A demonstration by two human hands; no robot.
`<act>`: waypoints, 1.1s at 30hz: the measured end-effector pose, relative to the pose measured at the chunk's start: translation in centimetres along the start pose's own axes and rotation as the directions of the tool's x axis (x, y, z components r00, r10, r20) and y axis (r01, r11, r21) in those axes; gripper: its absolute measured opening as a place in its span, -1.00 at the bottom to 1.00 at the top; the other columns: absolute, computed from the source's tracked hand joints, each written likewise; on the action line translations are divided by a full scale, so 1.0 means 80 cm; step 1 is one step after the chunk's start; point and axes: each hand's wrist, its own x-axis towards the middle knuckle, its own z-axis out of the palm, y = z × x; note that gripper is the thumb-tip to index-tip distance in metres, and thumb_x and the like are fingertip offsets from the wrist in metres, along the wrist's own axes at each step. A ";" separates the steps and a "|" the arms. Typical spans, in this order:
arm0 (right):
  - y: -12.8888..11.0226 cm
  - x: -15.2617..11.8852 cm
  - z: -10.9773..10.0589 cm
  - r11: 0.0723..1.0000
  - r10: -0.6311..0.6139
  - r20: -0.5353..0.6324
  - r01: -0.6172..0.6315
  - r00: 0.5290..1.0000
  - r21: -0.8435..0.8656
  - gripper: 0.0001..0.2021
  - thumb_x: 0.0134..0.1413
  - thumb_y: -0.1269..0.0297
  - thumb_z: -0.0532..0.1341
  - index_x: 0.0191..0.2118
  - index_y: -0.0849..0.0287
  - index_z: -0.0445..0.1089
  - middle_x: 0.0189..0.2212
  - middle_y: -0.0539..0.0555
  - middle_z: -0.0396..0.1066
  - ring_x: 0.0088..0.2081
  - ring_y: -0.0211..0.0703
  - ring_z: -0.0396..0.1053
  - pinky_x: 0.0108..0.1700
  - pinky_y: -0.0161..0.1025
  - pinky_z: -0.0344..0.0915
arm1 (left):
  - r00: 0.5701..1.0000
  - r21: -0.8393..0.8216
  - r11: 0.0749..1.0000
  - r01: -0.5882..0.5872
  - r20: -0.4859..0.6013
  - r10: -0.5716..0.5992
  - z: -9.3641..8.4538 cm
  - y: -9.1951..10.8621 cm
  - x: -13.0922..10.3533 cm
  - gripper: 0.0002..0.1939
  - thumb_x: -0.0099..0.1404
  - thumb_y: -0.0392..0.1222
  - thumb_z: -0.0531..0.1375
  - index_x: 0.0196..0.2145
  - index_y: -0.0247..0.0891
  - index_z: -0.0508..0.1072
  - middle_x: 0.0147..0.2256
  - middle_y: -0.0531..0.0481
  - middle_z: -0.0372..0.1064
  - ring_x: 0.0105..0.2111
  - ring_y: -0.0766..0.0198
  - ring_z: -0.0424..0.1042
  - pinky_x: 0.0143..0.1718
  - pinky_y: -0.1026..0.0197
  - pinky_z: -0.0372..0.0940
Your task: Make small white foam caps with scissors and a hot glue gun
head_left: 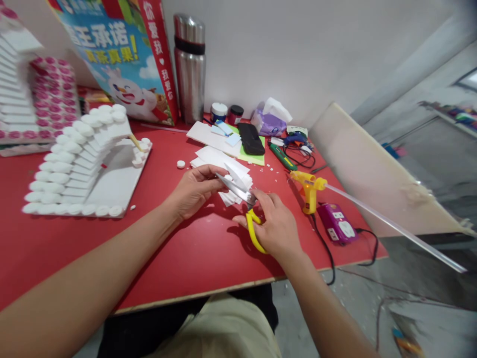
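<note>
Scissors (240, 191) with yellow handles are in my right hand (279, 226), seen from the head view, my fingers closed about the handles and the blades spread, over the red table (208, 263) near its front edge. My left hand (196, 191) has thumb and fingers drawn together beside one blade's tip; whether they pinch anything, I cannot tell. White sheets (214, 158) lie just beyond.

Red table (208, 253) before pale wall (298, 59); grey floor (361, 311) right.
</note>
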 end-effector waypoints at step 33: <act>0.006 -0.009 0.005 0.990 -0.018 -0.058 0.026 0.998 0.138 -0.50 0.27 -0.09 0.23 0.08 0.25 0.43 -0.27 0.20 0.56 -0.26 -0.02 0.51 -0.18 -0.17 0.38 | 0.999 0.001 0.999 0.032 -0.001 -0.032 -0.005 -0.002 0.002 -0.75 -0.05 -0.32 0.53 -0.40 -0.33 0.59 -0.40 -0.03 0.56 -0.43 0.30 0.54 -0.27 0.22 0.44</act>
